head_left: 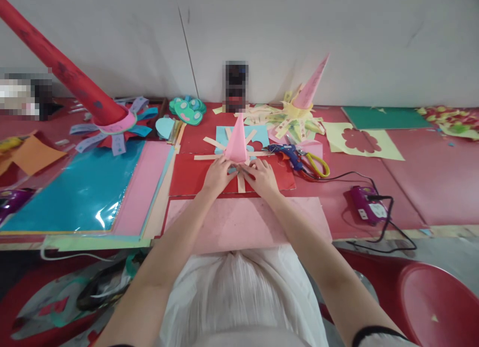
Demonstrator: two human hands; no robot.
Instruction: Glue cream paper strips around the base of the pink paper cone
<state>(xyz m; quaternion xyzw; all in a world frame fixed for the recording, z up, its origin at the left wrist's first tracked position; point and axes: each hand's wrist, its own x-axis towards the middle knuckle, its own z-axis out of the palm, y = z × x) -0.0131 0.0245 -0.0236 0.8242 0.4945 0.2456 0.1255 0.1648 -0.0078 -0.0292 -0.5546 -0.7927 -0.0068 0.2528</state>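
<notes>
The pink paper cone [237,140] stands at the centre, smooth-sided and pointed, its base ringed by flat, cream-coloured strips [241,183] that spread like spokes over a light blue sheet [263,132] and a stiff red board [187,181]. The left hand [218,176], at seven o'clock of the cone, and the right hand [265,176], at five, both curl their fingers in at its base — whether they grip the paper or only press it, I cannot tell. Close by at three o'clock lie a blue glue gun [291,155] and scissors [310,162] with yellow looped handles; farther that way, a pale yellow sheet [391,143] has a scalloped flower-shaped opening. At two o'clock a slimmer pink cone [313,85] leans on ruffled yellow paper, while a tall red cone [80,83], scuffed with dark patches, slants between nine and ten. Between eight and nine, a glossy clear sleeve [82,187] seems to hold a blue sheet — light glints off its creases. A dark-rimmed tray [161,105] sits at ten o'clock, its contents mostly hidden.
</notes>
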